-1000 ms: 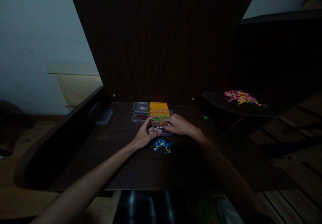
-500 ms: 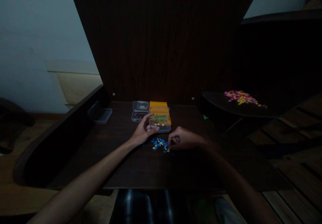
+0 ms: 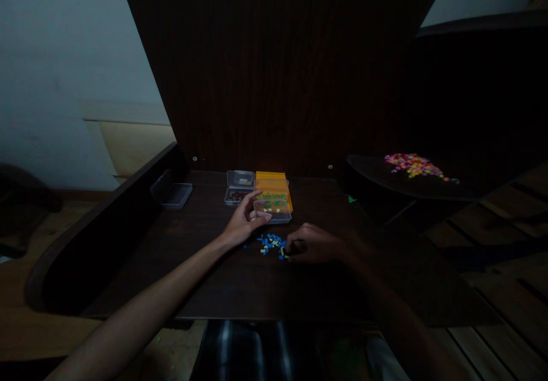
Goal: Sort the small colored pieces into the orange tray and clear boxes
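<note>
My left hand (image 3: 243,222) grips the left side of a small clear plastic box (image 3: 280,219), thumb at its front edge. A few pale yellow pieces (image 3: 268,210) lie inside it. Just in front of the box is a loose pile of tiny blue and pale yellow pieces (image 3: 272,242); their exact kind is too small to tell. At the pile's right edge, my right hand (image 3: 312,244) has its fingers curled in a pinch, tips down at the pieces. Whatever is between those fingertips cannot be made out.
Behind the box stands a yellow-orange case (image 3: 270,175) near green pieces (image 3: 273,197). An open clear box (image 3: 233,203) with dark brown pieces is left of it. Another clear box (image 3: 177,195) sits farther left. Colourful beads (image 3: 413,164) lie heaped on a side shelf (image 3: 363,167).
My right hand has shifted slightly down at the pile's right edge. My left hand keeps its grip on the clear box. The whole view has moved slightly.
</note>
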{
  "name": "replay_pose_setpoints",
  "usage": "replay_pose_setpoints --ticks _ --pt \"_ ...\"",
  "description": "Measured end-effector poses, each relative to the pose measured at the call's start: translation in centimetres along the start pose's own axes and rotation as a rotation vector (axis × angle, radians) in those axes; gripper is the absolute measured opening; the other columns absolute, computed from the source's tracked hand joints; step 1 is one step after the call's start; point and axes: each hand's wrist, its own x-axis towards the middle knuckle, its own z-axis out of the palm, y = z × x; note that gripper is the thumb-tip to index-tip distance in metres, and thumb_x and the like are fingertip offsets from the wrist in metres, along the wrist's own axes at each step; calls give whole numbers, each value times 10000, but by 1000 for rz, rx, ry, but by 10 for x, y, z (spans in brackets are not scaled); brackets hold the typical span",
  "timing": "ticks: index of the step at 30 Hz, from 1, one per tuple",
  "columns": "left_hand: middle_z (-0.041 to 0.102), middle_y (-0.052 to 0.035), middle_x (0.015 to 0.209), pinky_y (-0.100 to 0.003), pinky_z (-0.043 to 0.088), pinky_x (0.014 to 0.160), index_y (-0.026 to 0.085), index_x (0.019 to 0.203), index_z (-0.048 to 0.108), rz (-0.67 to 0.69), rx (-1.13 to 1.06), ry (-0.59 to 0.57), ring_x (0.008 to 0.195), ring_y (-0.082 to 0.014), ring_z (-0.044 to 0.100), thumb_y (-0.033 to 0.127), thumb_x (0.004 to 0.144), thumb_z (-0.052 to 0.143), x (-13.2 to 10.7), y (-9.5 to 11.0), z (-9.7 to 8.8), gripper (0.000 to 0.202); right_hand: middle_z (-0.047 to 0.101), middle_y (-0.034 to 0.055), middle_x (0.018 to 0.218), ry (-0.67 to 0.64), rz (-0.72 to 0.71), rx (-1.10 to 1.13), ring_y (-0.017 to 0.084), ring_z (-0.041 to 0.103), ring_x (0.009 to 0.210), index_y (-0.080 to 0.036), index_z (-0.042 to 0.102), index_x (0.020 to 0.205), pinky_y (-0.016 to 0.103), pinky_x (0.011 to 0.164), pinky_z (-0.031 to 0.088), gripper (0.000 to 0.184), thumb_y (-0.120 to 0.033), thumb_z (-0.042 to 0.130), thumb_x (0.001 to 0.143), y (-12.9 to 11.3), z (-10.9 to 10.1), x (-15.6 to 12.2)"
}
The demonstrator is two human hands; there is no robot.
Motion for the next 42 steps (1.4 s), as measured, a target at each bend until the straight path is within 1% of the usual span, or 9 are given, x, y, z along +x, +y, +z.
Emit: replay_pose_setpoints --ticks 8,12,15,18,23,29,33,38,42 --pt "525 -116 1319 -392 535 954 253 1346 423 -9 -30 -7 908 -164 694 252 672 834 0 0 0 790 646 -24 690 17 -21 -44 112 561 668 -199 734 842 235 718 377 99 -272 683 798 -2 6 1" --pt "516 -122 1330 -377 536 946 253 1345 423 -19 -29 1 906 -158 691 232 679 826 0 -1 0 779 636 -27 679 -4 -20 28 104 555 650 -188 739 854 217 678 383 108 -254 696 780 -2 5 1" --pt "515 -122 1337 -369 538 935 260 1346 432 -11 -23 -4 914 -157 683 233 685 820 0 -1 0 767 627 -29 672 -29 -21 73 102 551 645 -182 739 860 214 672 392 146 -300 719 775 0 3 0" --pt "511 -124 1336 -368 535 934 256 1358 426 -9 -11 -5 917 -158 681 245 688 819 -1 0 0 777 610 -28 666 3 -26 83 101 533 628 -175 736 877 220 655 390 199 -348 716 781 5 -1 -4" --pt "505 -127 1336 -375 534 938 251 1362 421 -16 -13 1 918 -160 678 245 687 819 0 -1 0 783 536 -48 593 -5 -55 163 81 450 528 -153 735 905 204 547 349 174 -264 654 799 14 -7 -10" --pt "514 -124 1325 -381 529 945 251 1360 420 -21 -18 3 910 -160 680 232 689 812 0 -1 0 777 621 -14 668 -67 -83 159 89 507 576 -150 751 912 204 577 378 181 -254 653 801 14 -5 -7" --pt "524 -118 1307 -373 526 941 248 1353 419 -21 -9 2 905 -157 679 232 697 808 -1 0 1 763 643 -6 700 -67 -95 157 97 524 608 -155 755 907 206 595 384 187 -280 651 814 15 -2 -5" --pt "519 -120 1315 -360 530 928 245 1360 411 -5 5 -15 917 -162 678 277 701 814 -1 0 0 774 616 -6 670 -34 -47 133 95 503 590 -145 753 919 204 574 364 231 -322 627 842 16 -2 -5" --pt "531 -115 1300 -363 528 932 251 1354 420 -1 9 -8 913 -161 679 260 706 811 0 -1 -1 756 626 -2 674 14 -3 81 99 518 596 -156 757 917 209 592 364 237 -319 596 860 15 -3 -5"
